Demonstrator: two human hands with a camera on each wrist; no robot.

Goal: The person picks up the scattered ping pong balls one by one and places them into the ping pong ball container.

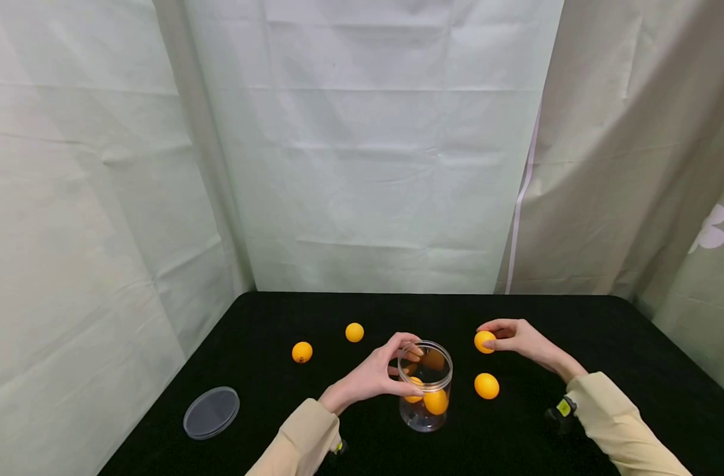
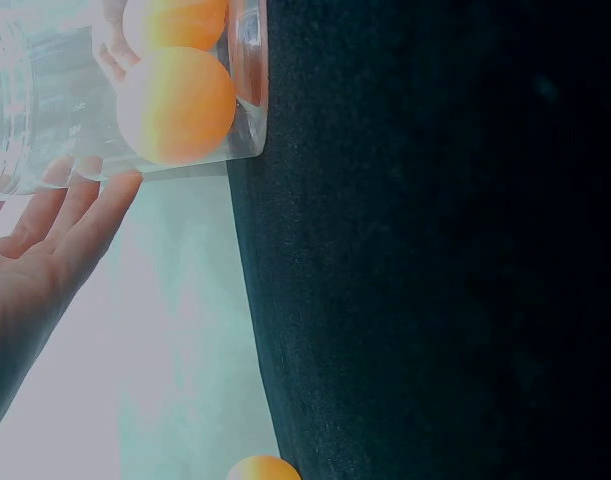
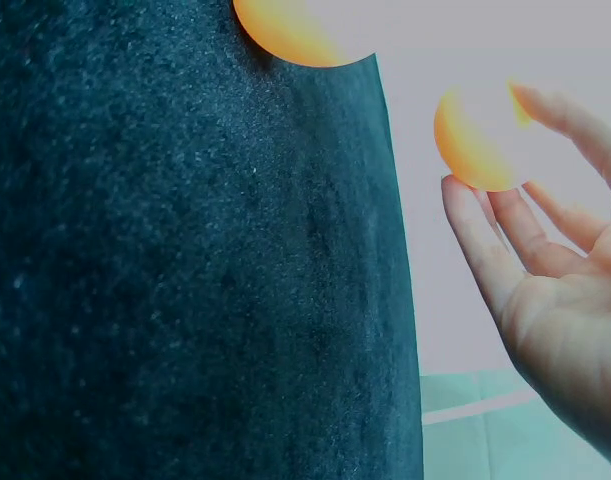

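My left hand (image 1: 370, 375) grips a clear plastic jar (image 1: 422, 424) near its open rim, thumb on the near side and fingers around the far side. Orange ping-pong balls (image 2: 177, 105) lie inside the jar near its base. To the right of the jar, my right hand (image 1: 519, 340) pinches another orange ping-pong ball (image 3: 475, 140) between thumb and fingertips, and the right wrist view has it above the table surface. A loose ball (image 1: 486, 386) rests on the table just below that hand in the head view.
Two more balls, a far ball (image 1: 354, 332) and a left ball (image 1: 302, 352), lie beyond and left of the left hand. A round translucent lid (image 1: 211, 412) lies at the table's left side. Pale curtains (image 1: 362, 165) hang around the black-covered table (image 1: 266, 410).
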